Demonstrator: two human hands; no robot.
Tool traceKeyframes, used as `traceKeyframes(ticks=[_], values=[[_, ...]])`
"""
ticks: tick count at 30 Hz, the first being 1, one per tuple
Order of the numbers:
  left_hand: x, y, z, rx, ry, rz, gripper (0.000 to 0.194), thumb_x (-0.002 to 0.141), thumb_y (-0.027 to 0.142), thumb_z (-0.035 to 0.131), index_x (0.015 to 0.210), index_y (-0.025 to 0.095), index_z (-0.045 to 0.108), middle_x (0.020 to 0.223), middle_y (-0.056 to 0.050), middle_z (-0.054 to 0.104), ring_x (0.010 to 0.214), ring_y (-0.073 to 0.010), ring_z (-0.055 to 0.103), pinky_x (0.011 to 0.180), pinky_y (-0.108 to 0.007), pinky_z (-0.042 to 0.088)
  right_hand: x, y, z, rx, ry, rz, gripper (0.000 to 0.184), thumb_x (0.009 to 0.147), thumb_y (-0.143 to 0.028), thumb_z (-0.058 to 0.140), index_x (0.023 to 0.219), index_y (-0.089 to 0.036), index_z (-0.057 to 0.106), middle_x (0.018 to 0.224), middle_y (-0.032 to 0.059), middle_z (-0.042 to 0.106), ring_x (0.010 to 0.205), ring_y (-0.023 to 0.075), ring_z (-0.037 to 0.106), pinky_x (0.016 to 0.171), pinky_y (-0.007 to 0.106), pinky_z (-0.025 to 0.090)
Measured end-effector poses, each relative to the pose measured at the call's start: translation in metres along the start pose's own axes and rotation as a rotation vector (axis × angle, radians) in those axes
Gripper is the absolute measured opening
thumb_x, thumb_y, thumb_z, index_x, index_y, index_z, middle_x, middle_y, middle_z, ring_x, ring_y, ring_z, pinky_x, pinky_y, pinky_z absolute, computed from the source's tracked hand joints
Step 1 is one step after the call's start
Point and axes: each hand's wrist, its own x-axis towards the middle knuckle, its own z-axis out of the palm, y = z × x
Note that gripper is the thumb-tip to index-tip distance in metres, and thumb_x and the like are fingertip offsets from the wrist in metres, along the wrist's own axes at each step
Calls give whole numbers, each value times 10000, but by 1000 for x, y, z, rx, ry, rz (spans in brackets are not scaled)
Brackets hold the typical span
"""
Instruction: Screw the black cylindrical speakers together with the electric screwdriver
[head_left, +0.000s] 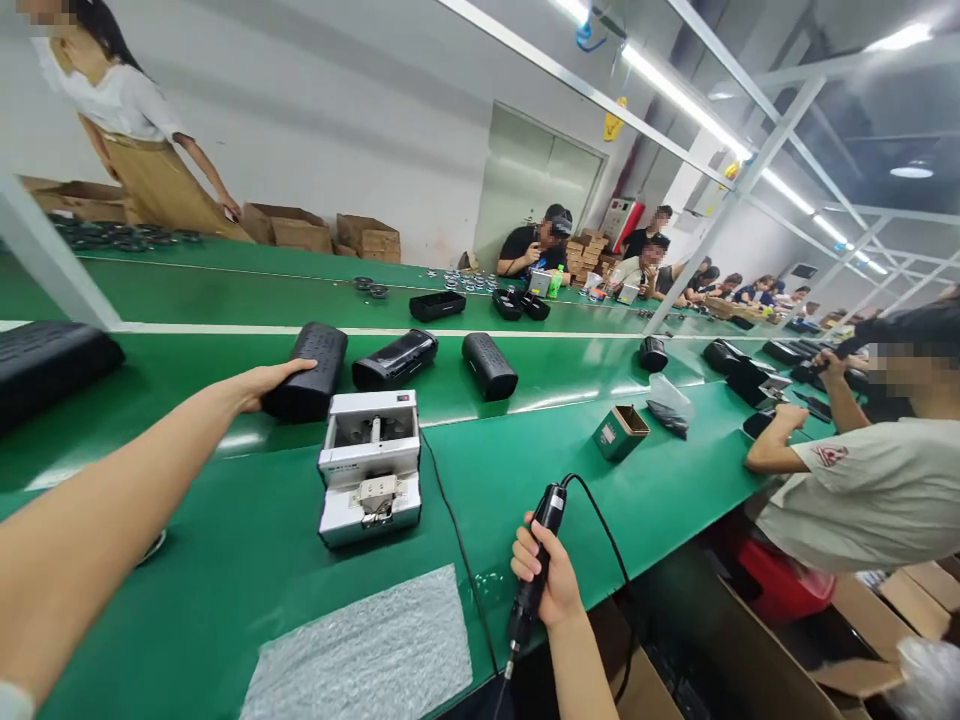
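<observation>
My left hand (274, 382) reaches across the bench, its fingers closed over a black perforated housing (319, 365) on the green belt. My right hand (547, 570) is wrapped around a black electric screwdriver (550, 515), which points down near the bench's front edge. Its cord curls off to the right. A silver-grey screw feeder (371, 470) stands between my hands. More black housings lie beside the held one: a glossy one (396, 360) on its side and a perforated one (490, 366). A sheet of bubble wrap (364, 645) lies on the near bench.
A small green box (621, 432) and a plastic bag with dark contents (669, 408) sit to the right. At far left rests a large black housing (56, 368). A co-worker (862, 470) sits at right; others work across the line. Open cartons (750, 650) stand below the bench.
</observation>
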Motion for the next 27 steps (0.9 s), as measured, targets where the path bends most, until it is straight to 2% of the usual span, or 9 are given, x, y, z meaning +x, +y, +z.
traceKeyframes(ticks=[2, 5, 8, 10, 12, 15, 18, 22, 27], values=[[-20, 1, -5, -35, -33, -97, 528, 1108, 665, 651, 999, 155, 734, 833, -11, 749, 711, -162, 728, 738, -348, 652, -2, -1, -1, -23, -25, -13, 527, 792, -441, 1037, 1037, -212, 631, 682, -122, 324, 521, 29, 186, 463, 127, 298], [-61, -4, -26, -62, 12, -196, 510, 1075, 652, 700, 1073, 143, 735, 931, -42, 771, 789, -183, 740, 786, -372, 652, -8, -4, 1, -46, -76, -27, 477, 824, -431, 1015, 1017, -223, 631, 695, -120, 264, 545, 40, 125, 469, 110, 303], [-126, -10, -60, -45, 127, -175, 736, 835, 715, 879, 1242, 124, 712, 1150, -135, 810, 989, -280, 790, 871, -412, 659, -17, -14, 11, -64, -133, -26, 449, 834, -418, 1010, 1014, -234, 642, 701, -118, 243, 551, 44, 115, 473, 95, 318], [-186, -8, -79, -18, 159, -128, 994, 662, 698, 962, 1425, 143, 649, 1336, -158, 789, 1166, -347, 782, 949, -421, 655, -25, -21, 24, -80, -166, -34, 433, 837, -400, 1006, 1038, -242, 657, 696, -117, 280, 532, 37, 150, 470, 96, 337], [-251, 3, -87, 54, 148, -66, 1140, 618, 688, 971, 1567, 200, 570, 1465, -140, 747, 1281, -386, 753, 1013, -439, 647, -34, -27, 43, -111, -196, -47, 428, 840, -379, 1003, 1080, -247, 674, 699, -109, 367, 502, 27, 230, 462, 114, 364], [-336, 25, -78, 240, 118, 34, 1143, 710, 714, 903, 1665, 237, 494, 1520, -135, 721, 1304, -425, 748, 1043, -487, 645, -48, -24, 80, -194, -245, -57, 514, 801, -363, 1036, 1161, -243, 689, 762, -79, 544, 473, 26, 367, 438, 160, 383], [-386, 43, -51, 288, 81, 95, 1088, 771, 682, 868, 1698, 280, 467, 1591, -114, 692, 1367, -434, 731, 1106, -505, 629, -59, -9, 117, -290, -277, -69, 713, 727, -356, 1088, 1292, -243, 668, 855, -50, 653, 470, 43, 454, 435, 200, 413], [-409, 55, -14, 245, -5, 211, 1043, 799, 585, 869, 1725, 362, 444, 1640, -80, 670, 1434, -418, 710, 1165, -505, 609, -68, 15, 143, -373, -240, -131, 844, 722, -402, 1093, 1387, -244, 597, 798, -82, 636, 485, 68, 509, 473, 221, 465], [-417, 57, 10, 204, -124, 298, 1057, 783, 470, 878, 1740, 398, 435, 1604, -70, 701, 1389, -402, 744, 1128, -492, 632, -77, 23, 131, -407, -152, -163, 838, 713, -467, 1083, 1337, -206, 588, 640, -123, 532, 465, 86, 483, 459, 218, 450]])
